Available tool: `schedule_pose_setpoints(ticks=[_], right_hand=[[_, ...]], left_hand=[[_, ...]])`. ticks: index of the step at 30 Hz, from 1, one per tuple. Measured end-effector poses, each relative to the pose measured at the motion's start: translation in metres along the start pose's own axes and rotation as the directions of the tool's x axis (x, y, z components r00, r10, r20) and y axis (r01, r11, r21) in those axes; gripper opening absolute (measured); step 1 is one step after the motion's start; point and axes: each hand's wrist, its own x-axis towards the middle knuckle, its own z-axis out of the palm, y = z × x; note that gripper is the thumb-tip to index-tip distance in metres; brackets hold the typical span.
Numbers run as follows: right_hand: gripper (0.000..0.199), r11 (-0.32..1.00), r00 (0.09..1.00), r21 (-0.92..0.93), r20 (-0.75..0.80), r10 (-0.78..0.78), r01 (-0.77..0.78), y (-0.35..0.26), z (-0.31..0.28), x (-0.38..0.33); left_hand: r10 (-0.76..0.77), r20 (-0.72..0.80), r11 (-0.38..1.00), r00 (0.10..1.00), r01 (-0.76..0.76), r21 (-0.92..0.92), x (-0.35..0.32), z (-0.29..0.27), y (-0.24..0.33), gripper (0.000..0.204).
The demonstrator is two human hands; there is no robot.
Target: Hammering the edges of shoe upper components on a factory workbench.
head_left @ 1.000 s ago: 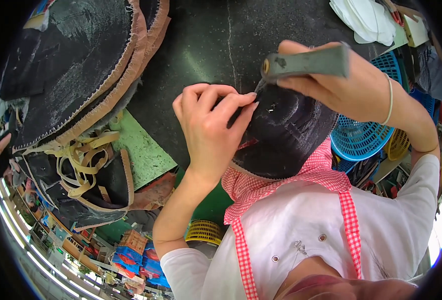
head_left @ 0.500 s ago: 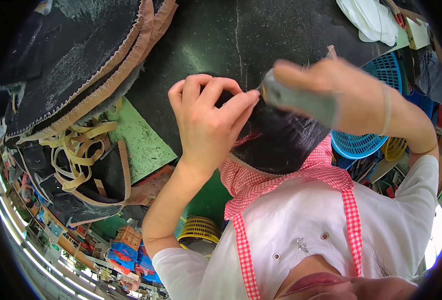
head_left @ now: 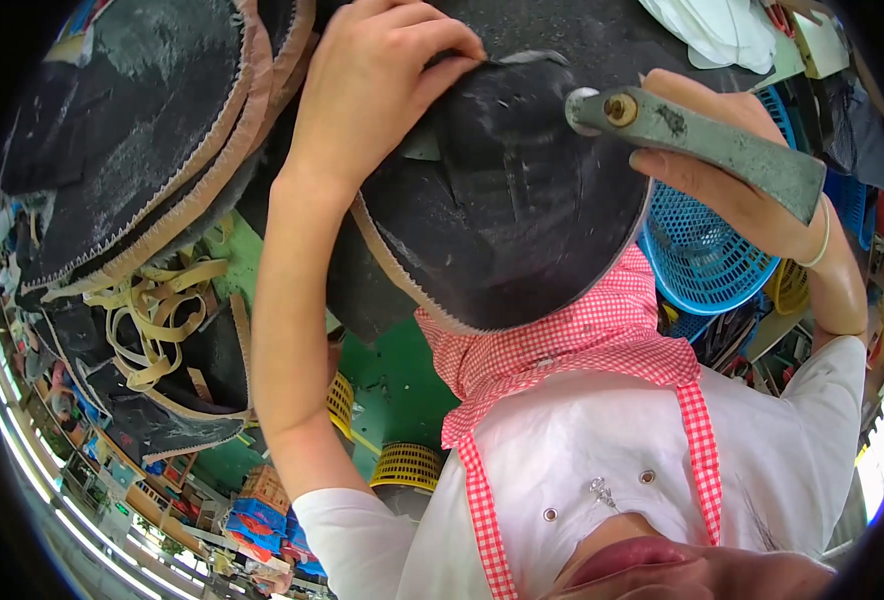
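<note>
- While the left hand (head_left: 372,85) pinches at the far left rim of the black piece (head_left: 507,210), its thumb and forefinger tips come together on the edge; the other fingers are curled and partly hidden.
- The right hand (head_left: 742,205) is closed around the hammer (head_left: 712,135), thumb on the near side and fingers on the far side; the handle is hidden.
- The hammer's round face is over the right part of the black piece, near its far edge; whether it touches cannot be told.
- The black piece spans the middle, between the two hands, its near part overlapping the checked apron (head_left: 572,315).
- Tan edging (head_left: 402,265) follows its curved lower left border, and its right border passes beside the blue basket (head_left: 707,265).
- Bare table (head_left: 602,40) shows beyond the far edge, reaching toward the white sheets (head_left: 712,30) at upper right.
- Room on the left is tight: the left forearm (head_left: 307,290) stands between the black piece and a stack (head_left: 132,130) with zigzag-stitched borders.
- Straps (head_left: 167,325) lie loosely coiled below that stack, well apart from both hands.
- Green floor (head_left: 392,385) is open between the left forearm and the apron, with a yellow basket (head_left: 407,465) below.
</note>
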Motion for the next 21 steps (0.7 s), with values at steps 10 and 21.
schedule_pose_setpoints(ticks=[10, 21], right_hand=[[0.023, 0.968, 0.974, 0.115, 0.075, 0.214, -0.222, 0.013, 0.028, -0.026], [0.021, 0.96, 0.973, 0.241, -0.14, 0.182, -0.145, 0.003, 0.012, -0.017]], left_hand=[[0.025, 0.291, 0.948, 0.956, 0.07, -0.312, 0.015, 0.012, 0.031, 0.026], [0.188, 0.236, 0.967, 0.953, -0.138, -0.212, 0.014, 0.015, 0.037, 0.018]])
